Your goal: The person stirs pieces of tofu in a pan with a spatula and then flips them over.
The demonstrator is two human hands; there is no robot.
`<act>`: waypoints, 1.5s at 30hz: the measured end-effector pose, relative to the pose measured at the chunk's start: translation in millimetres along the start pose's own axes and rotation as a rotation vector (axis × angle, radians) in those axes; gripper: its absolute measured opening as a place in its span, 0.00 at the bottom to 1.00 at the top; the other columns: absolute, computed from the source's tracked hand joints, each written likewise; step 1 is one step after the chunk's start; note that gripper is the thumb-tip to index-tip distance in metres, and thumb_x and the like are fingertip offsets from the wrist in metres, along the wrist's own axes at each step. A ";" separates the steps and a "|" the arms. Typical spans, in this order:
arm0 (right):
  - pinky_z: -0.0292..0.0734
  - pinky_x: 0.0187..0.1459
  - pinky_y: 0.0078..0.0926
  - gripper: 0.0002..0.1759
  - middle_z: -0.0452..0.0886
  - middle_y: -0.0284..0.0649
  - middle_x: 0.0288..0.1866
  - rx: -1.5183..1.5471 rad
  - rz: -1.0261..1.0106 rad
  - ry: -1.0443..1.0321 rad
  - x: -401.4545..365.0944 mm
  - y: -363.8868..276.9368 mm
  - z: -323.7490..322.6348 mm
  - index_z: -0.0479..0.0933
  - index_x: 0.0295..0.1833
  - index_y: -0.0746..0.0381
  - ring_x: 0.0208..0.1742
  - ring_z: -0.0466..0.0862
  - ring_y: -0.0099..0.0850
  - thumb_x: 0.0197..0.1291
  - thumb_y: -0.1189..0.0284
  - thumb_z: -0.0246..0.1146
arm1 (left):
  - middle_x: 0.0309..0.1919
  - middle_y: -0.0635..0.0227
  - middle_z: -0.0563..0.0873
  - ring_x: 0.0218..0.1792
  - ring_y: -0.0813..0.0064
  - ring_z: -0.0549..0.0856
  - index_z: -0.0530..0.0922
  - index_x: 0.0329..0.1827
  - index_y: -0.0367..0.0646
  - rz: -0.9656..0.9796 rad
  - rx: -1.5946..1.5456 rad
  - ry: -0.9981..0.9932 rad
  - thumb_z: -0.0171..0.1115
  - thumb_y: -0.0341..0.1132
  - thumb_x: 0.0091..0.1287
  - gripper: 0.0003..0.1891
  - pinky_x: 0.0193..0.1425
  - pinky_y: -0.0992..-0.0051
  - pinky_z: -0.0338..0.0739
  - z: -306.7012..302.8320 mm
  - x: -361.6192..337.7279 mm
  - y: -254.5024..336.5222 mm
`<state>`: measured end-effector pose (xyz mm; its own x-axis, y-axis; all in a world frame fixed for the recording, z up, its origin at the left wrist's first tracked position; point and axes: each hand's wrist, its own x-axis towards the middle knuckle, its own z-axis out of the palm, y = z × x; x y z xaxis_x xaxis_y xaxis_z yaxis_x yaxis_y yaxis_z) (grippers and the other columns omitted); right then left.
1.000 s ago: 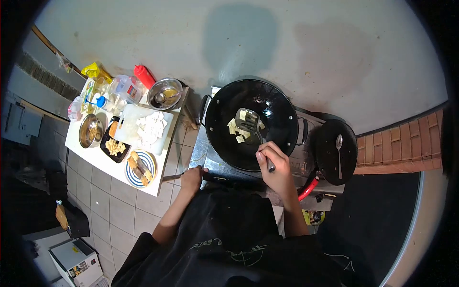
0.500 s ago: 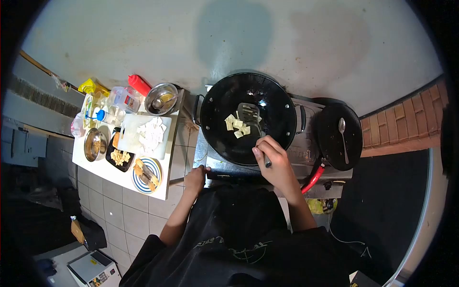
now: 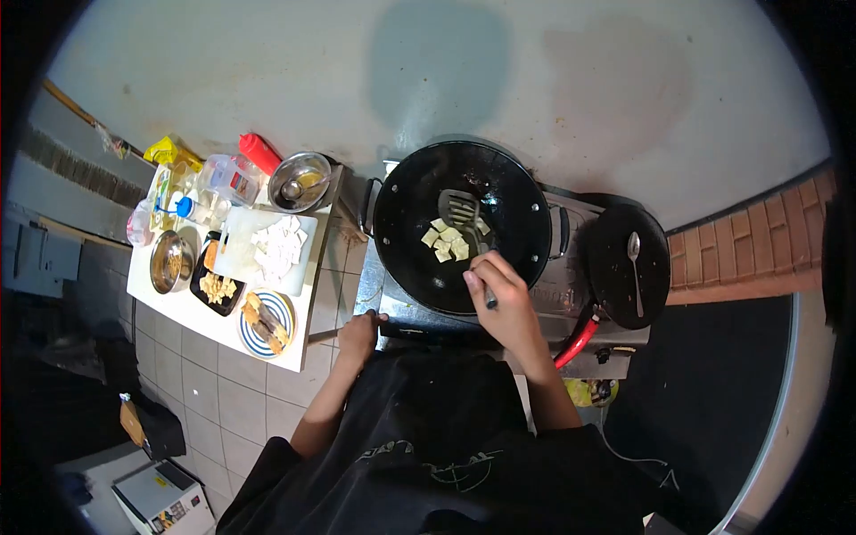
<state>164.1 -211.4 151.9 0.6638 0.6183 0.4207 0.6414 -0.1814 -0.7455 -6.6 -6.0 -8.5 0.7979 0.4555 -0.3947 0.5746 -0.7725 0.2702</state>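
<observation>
My right hand (image 3: pixel 503 292) grips the handle of a slotted spatula (image 3: pixel 459 209), whose head is inside a large black wok (image 3: pixel 410 267). Pale cut pieces (image 3: pixel 448 241) lie in the wok, just below and beside the spatula head. At the stove's front left edge rests my left hand (image 3: pixel 358 334), its fingers curled near the knob side; whether it grips anything is hidden.
On the right burner sits a black pan (image 3: pixel 615 259) with a red handle and a spoon (image 3: pixel 635 267). The left table (image 3: pixel 183 312) bears a cutting board (image 3: pixel 234 254) with white pieces, a striped plate (image 3: pixel 283 308), a dark tray (image 3: pixel 234 305), metal bowls (image 3: pixel 316 165) and bottles.
The spatula head has shifted slightly left within the wok, and my right hand has moved a little left with it. The view has shifted slightly. My left hand stays at the stove edge.
</observation>
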 end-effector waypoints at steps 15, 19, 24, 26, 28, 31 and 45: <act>0.74 0.36 0.29 0.05 0.74 0.46 0.35 -0.142 0.111 0.212 -2.4 18.2 -29.0 0.72 0.38 0.70 0.32 0.76 0.41 0.66 0.82 0.62 | 0.36 0.49 0.88 0.39 0.46 0.88 0.80 0.45 0.44 -0.015 -0.004 -0.055 0.47 0.55 0.76 0.23 0.40 0.48 0.81 -1.1 -1.5 0.4; 0.73 0.34 0.30 0.05 0.73 0.46 0.33 -0.101 0.129 0.238 -6.8 21.8 -23.6 0.72 0.37 0.70 0.30 0.76 0.40 0.65 0.82 0.62 | 0.34 0.49 0.87 0.38 0.46 0.88 0.80 0.46 0.44 0.006 0.017 -0.041 0.47 0.54 0.77 0.22 0.40 0.49 0.81 -0.4 0.6 -0.6; 0.68 0.31 0.21 0.12 0.73 0.40 0.29 -0.032 0.222 0.254 -21.2 39.5 -9.6 0.72 0.33 0.70 0.27 0.74 0.27 0.71 0.76 0.60 | 0.34 0.48 0.87 0.39 0.45 0.87 0.80 0.45 0.43 0.021 0.006 -0.036 0.48 0.54 0.76 0.22 0.40 0.48 0.80 -3.6 -0.6 0.7; 0.67 0.28 0.17 0.15 0.73 0.34 0.29 0.261 0.442 0.271 -23.4 38.6 -1.4 0.72 0.32 0.69 0.27 0.73 0.18 0.73 0.73 0.58 | 0.34 0.48 0.87 0.39 0.45 0.87 0.80 0.44 0.43 0.032 -0.011 -0.030 0.49 0.54 0.76 0.22 0.39 0.48 0.80 -4.5 -1.2 1.1; 0.67 0.29 0.20 0.14 0.73 0.35 0.28 0.341 0.485 0.273 -22.6 29.6 -0.9 0.72 0.32 0.69 0.27 0.73 0.20 0.72 0.74 0.59 | 0.32 0.47 0.87 0.39 0.45 0.87 0.80 0.43 0.42 0.016 0.004 -0.011 0.49 0.53 0.76 0.22 0.40 0.48 0.79 -5.1 -2.5 2.8; 0.68 0.31 0.25 0.12 0.73 0.37 0.28 0.376 0.441 0.257 -22.8 22.7 -1.1 0.72 0.33 0.70 0.28 0.74 0.24 0.70 0.76 0.59 | 0.35 0.47 0.87 0.41 0.43 0.87 0.81 0.45 0.45 -0.001 -0.043 -0.024 0.49 0.55 0.76 0.22 0.43 0.46 0.79 -0.1 0.3 -2.3; 0.76 0.38 0.31 0.06 0.76 0.46 0.34 0.044 0.064 0.039 -23.8 -17.5 -18.9 0.73 0.36 0.72 0.34 0.80 0.42 0.64 0.82 0.63 | 0.35 0.48 0.88 0.40 0.45 0.87 0.80 0.44 0.42 0.003 -0.039 0.001 0.46 0.53 0.77 0.23 0.42 0.46 0.79 1.3 -1.6 0.2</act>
<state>144.4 -237.4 164.7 0.7183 0.5757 0.3907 0.5802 -0.1857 -0.7930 -8.0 -7.5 -9.0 0.7997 0.4539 -0.3930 0.5792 -0.7557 0.3058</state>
